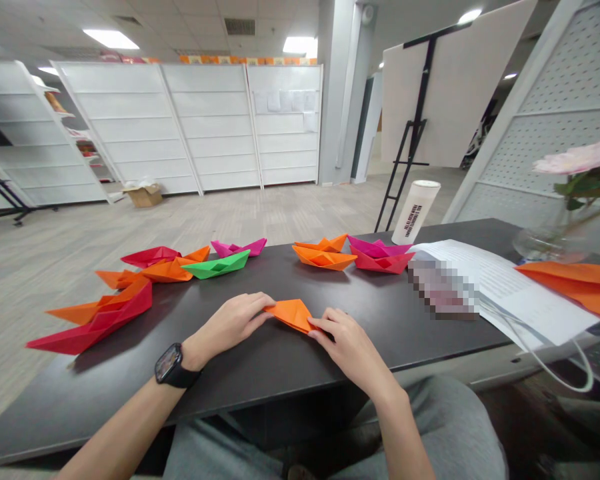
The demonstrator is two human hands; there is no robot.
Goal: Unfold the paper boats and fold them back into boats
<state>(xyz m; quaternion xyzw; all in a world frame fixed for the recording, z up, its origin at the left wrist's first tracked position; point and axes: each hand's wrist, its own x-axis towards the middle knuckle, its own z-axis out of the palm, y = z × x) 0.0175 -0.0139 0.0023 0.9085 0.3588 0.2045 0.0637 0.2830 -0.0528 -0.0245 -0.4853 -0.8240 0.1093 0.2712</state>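
Dark table (260, 373), origami paper boats (324, 257), printed sheets (520, 293)

Left hand (227, 325), right hand (345, 345) — close together

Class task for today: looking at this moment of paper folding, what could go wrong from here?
The small orange paper held between the left hand and right hand might crease unevenly or tear if pulled. The large red-and-orange paper boat lies near the left edge of the dark table and might get knocked off. A careless reach right might tip the glass vase behind the white printed sheets.
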